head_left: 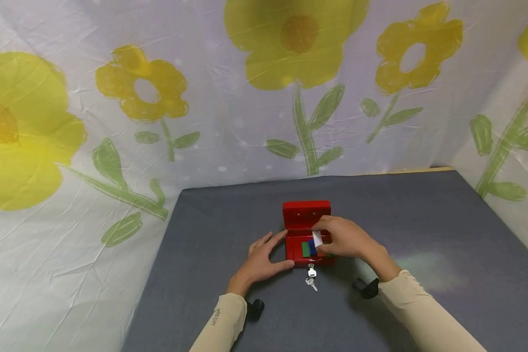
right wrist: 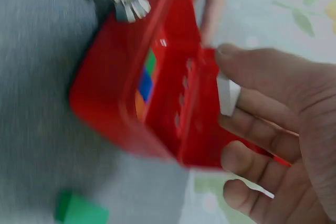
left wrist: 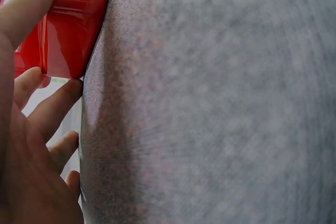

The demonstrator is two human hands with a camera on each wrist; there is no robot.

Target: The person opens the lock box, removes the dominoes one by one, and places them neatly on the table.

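Note:
A red metal cash box [head_left: 292, 252] stands on the table with its lid [head_left: 306, 215] raised. My right hand [head_left: 346, 237] pinches a white block [right wrist: 228, 95] between thumb and fingers, over the box's open compartment. Inside lie a green block [head_left: 305, 249], a blue block [right wrist: 145, 84] and an orange block [right wrist: 139, 104]. My left hand [head_left: 264, 259] spreads along the left side of the box, thumb at the front corner and forefinger toward the hinge. Two keys [head_left: 311, 279] hang at the lock on the front wall.
Another green block [right wrist: 81, 209] lies on the table beside the box in the right wrist view; the right hand hides it in the head view. The grey tabletop [head_left: 229, 210] reaches back to a flower-printed curtain [head_left: 229, 122].

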